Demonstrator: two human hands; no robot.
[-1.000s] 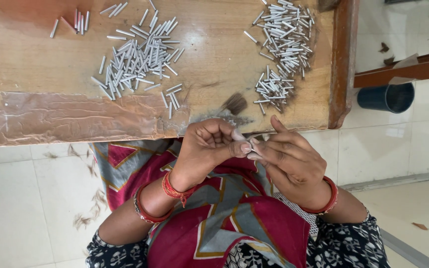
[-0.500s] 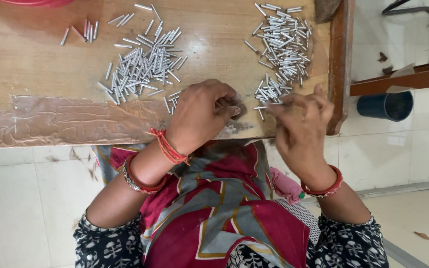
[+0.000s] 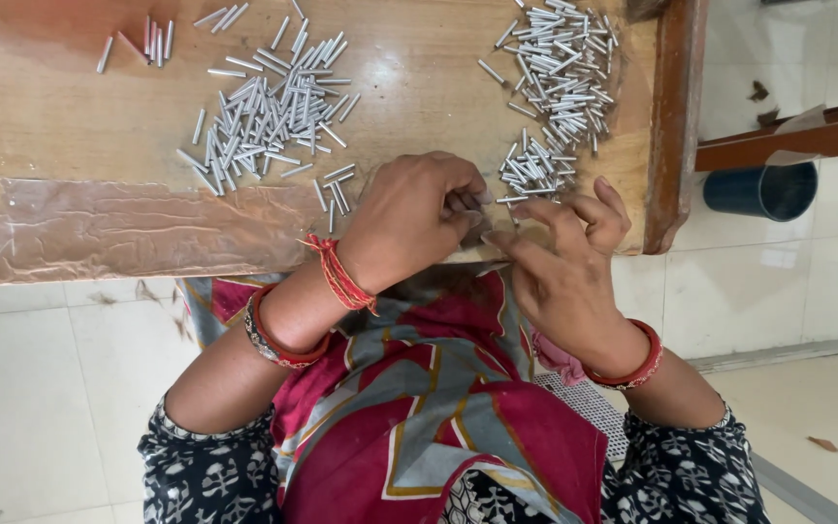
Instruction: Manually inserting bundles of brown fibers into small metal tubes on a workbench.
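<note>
My left hand (image 3: 417, 221) rests on the near edge of the wooden table (image 3: 70, 97), its fingers curled shut around a small dark object that is mostly hidden. My right hand (image 3: 563, 260) is just beside it, fingers spread and bent, thumb and forefinger reaching towards my left fingertips. A thin metal tube (image 3: 512, 200) lies right at those fingertips. It belongs to the small cluster of short silver tubes (image 3: 535, 167) directly beyond both hands. Red bangles circle both wrists, and a red thread is tied on the left one.
A larger heap of silver tubes (image 3: 560, 60) lies at the far right of the table, another heap (image 3: 269, 114) at the centre left, and a few (image 3: 152, 39) at the far left. Clear tape (image 3: 128, 228) covers the near edge. A dark bucket (image 3: 761, 189) stands on the tiled floor.
Both hands went from my lap up to the table edge beside the small tube cluster. In the last half second the right hand drew back slightly and opened its fingers.
</note>
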